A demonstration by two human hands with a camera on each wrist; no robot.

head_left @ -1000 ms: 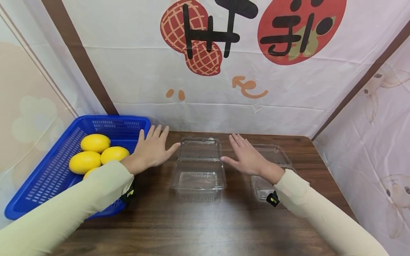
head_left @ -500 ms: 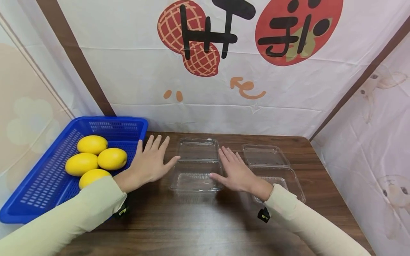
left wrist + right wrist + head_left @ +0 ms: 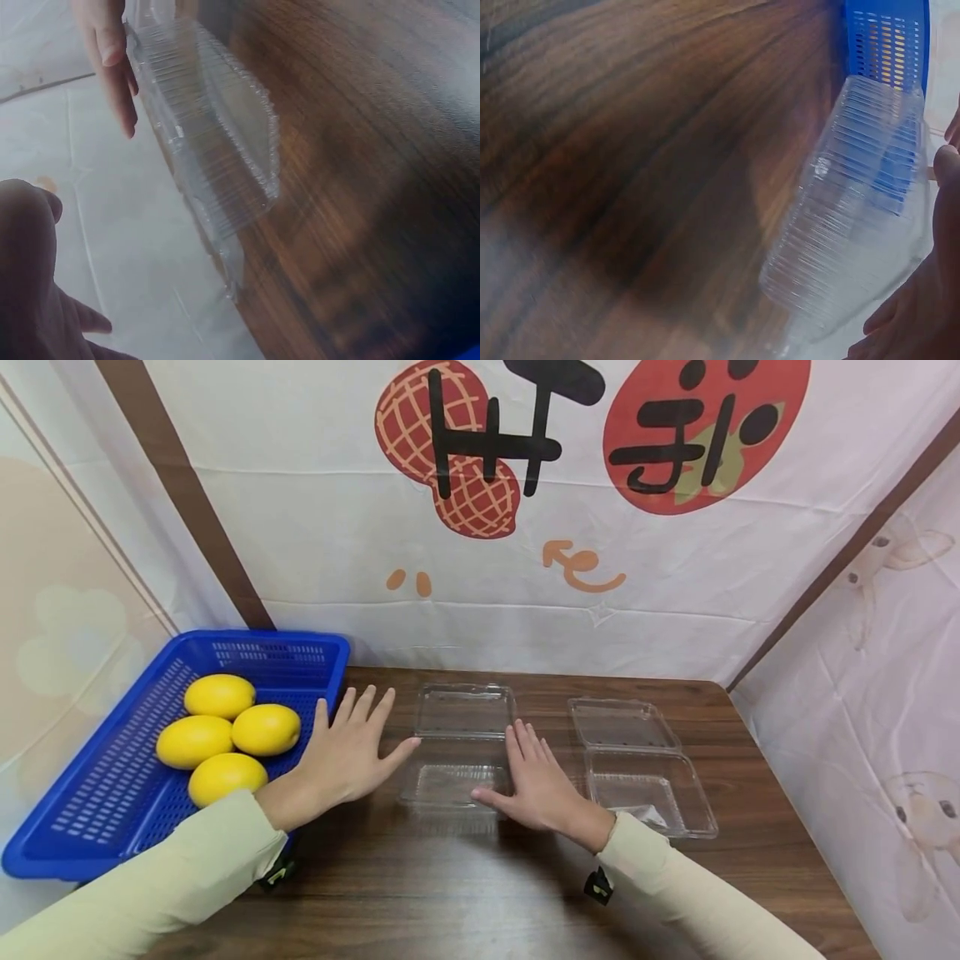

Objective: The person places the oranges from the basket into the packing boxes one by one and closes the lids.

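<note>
In the head view, we see a clear container [image 3: 450, 777] on a brown wooden table [image 3: 450, 893], between two hands; the left hand [image 3: 341, 756] has its thumb tip at the container's left edge, while the right hand [image 3: 536, 785] overlaps its right side; all the fingers are straight and grasp nothing; the container is transparent, ribbed plastic, its lid folded back; we count two containers, the second container [image 3: 648, 777] lying to the right, and four yellow fruits [image 3: 266, 729] in one blue basket [image 3: 93, 814]. In the left wrist view, we see the container's ribbed wall just beside the right hand's fingers; the left hand is in shadow, lower left. In the right wrist view, the container stands before the blue basket; the right hand is dim and cropped, so we cannot tell whether it touches the plastic.
</note>
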